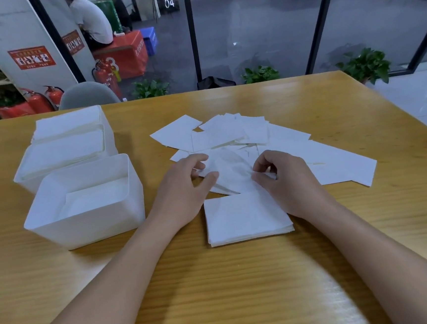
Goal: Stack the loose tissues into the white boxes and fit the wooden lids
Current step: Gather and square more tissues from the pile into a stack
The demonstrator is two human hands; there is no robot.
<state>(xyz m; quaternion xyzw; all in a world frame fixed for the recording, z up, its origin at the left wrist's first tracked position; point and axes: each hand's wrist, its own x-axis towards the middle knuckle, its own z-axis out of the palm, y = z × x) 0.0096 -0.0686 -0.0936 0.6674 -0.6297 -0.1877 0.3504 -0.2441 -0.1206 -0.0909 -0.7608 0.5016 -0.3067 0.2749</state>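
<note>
Head view. Both hands work one crumpled tissue [230,172] at the near edge of the scattered loose tissues [233,134] on the wooden table [217,277]. The left hand [184,190] pinches the sheet's left side between thumb and curled fingers; the right hand [286,181] pinches its right side the same way, so the sheet is grasped at both ends and spans the gap between the two grips, its long axis running left to right.

Just below the grips, toward the person, lies a squared stack of tissues [247,217], partly under the right hand. The nearest white box [87,206] stands to the left of the grips, beside the left forearm, open, with a low layer of tissues inside — apparently the one being filled. Two further white boxes [69,146], filled to about their rims, stand behind it, farther left and away.

The left hand is nearer the open box. No wooden lid can be identified with confidence; a brown edge at the far left margin is too cropped to tell.
</note>
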